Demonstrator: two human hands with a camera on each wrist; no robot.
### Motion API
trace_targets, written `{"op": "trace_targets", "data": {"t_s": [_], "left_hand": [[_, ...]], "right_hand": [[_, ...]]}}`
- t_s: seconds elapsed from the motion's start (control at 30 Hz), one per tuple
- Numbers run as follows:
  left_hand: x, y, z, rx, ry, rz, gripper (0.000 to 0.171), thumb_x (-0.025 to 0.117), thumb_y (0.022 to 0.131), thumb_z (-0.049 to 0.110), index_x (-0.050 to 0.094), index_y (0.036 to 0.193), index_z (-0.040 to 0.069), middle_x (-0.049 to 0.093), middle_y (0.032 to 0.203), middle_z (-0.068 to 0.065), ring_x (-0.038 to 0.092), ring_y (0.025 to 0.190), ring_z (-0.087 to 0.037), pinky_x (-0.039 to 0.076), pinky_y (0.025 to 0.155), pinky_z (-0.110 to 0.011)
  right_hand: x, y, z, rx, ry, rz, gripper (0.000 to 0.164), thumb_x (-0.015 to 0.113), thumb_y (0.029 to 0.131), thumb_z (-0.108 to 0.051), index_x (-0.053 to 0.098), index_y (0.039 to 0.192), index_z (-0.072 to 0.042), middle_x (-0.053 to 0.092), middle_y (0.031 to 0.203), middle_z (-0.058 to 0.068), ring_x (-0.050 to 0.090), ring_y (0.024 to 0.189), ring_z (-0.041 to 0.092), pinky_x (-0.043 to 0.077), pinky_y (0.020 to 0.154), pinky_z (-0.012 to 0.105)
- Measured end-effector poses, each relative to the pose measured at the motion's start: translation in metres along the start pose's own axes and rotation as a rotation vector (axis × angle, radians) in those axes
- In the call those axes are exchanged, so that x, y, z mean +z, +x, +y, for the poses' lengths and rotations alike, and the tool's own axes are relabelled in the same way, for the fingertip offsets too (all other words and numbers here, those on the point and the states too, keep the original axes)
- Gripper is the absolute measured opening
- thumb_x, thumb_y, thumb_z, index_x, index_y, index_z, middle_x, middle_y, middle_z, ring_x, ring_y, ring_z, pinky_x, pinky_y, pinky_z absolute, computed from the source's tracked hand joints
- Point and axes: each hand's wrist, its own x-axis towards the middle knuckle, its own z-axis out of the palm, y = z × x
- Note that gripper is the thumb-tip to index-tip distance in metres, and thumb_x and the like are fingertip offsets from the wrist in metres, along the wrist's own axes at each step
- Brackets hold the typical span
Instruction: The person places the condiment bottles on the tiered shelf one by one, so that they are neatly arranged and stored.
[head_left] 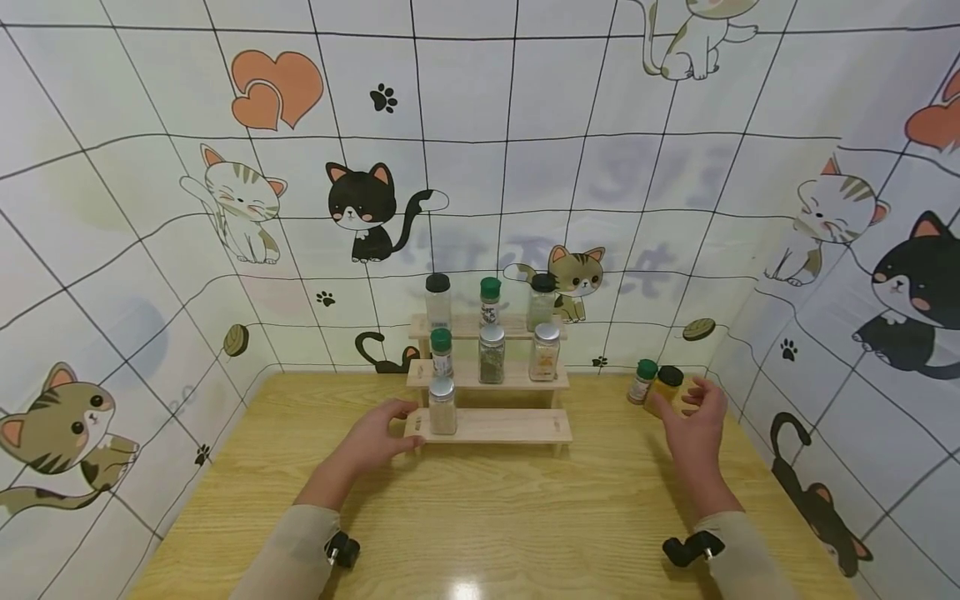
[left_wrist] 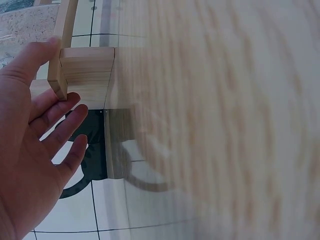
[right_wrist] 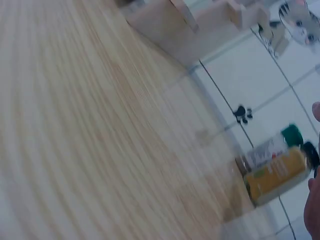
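A three-tier wooden spice rack (head_left: 502, 427) stands against the back wall. My left hand (head_left: 378, 435) pinches the left end of its lowest board, thumb on top and index finger underneath in the left wrist view, where the board's end (left_wrist: 59, 82) shows close up. On that tier, near the hand, stands a silver-capped jar (head_left: 442, 407) with pale contents. At right, my right hand (head_left: 696, 421) is spread beside a yellow spice jar (head_left: 662, 390) with a black cap, thumb near its side. A green-capped jar (head_left: 642, 382) stands just left of it; the right wrist view shows only the hand's edge.
The middle tier holds a green-capped jar (head_left: 442, 353) and two silver-capped jars, one of dark herbs (head_left: 491, 354). On the top tier are two black-capped jars and a small green-capped one (head_left: 490, 302). A cat-patterned tiled wall covering (head_left: 480, 167) encloses the wooden table (head_left: 480, 517).
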Motion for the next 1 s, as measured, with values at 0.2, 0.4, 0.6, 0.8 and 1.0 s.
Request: {"op": "trace_targets", "data": {"t_s": [0.2, 0.4, 0.6, 0.8, 1.0], "left_hand": [[0.001, 0.001, -0.001, 0.002, 0.007, 0.0, 0.068, 0.09, 0.095, 0.041, 0.065, 0.152, 0.011, 0.067, 0.147, -0.006, 0.063, 0.135, -0.034, 0.05, 0.115, -0.062], [0.001, 0.001, 0.001, 0.005, 0.007, -0.006, 0.068, 0.09, 0.095, 0.041, 0.065, 0.152, 0.01, 0.067, 0.147, -0.007, 0.063, 0.135, -0.034, 0.049, 0.115, -0.062], [-0.002, -0.001, 0.003, -0.004, -0.003, 0.001, 0.068, 0.09, 0.095, 0.039, 0.065, 0.151, 0.009, 0.068, 0.146, -0.008, 0.063, 0.135, -0.035, 0.049, 0.115, -0.063], [-0.002, 0.0, 0.002, 0.014, 0.008, 0.002, 0.067, 0.09, 0.095, 0.039, 0.066, 0.151, 0.009, 0.068, 0.145, -0.007, 0.064, 0.134, -0.035, 0.05, 0.114, -0.062], [0.001, 0.001, 0.0, 0.015, 0.009, 0.006, 0.066, 0.09, 0.095, 0.04, 0.067, 0.15, 0.011, 0.069, 0.143, -0.005, 0.064, 0.134, -0.033, 0.049, 0.115, -0.062]], "right_hand": [[-0.006, 0.018, 0.024, 0.1, -0.003, -0.071, 0.085, 0.082, 0.103, -0.029, 0.032, 0.168, -0.006, 0.04, 0.155, 0.023, 0.046, 0.137, 0.038, 0.043, 0.108, 0.045], [-0.003, 0.024, 0.039, 0.145, 0.057, -0.137, 0.088, 0.083, 0.102, -0.025, 0.031, 0.17, -0.008, 0.039, 0.16, 0.024, 0.044, 0.144, 0.041, 0.041, 0.116, 0.056], [0.004, 0.034, 0.042, 0.106, 0.079, -0.189, 0.089, 0.081, 0.105, -0.025, 0.026, 0.174, -0.016, 0.038, 0.164, 0.024, 0.042, 0.151, 0.042, 0.036, 0.126, 0.06], [0.007, 0.038, 0.046, 0.127, 0.008, -0.27, 0.081, 0.069, 0.112, -0.028, 0.022, 0.177, -0.029, 0.037, 0.171, 0.024, 0.042, 0.154, 0.048, 0.039, 0.123, 0.067], [0.005, 0.028, 0.046, 0.13, 0.004, -0.229, 0.073, 0.069, 0.112, -0.029, 0.03, 0.175, -0.028, 0.049, 0.158, 0.022, 0.051, 0.146, 0.041, 0.047, 0.118, 0.062]]}}
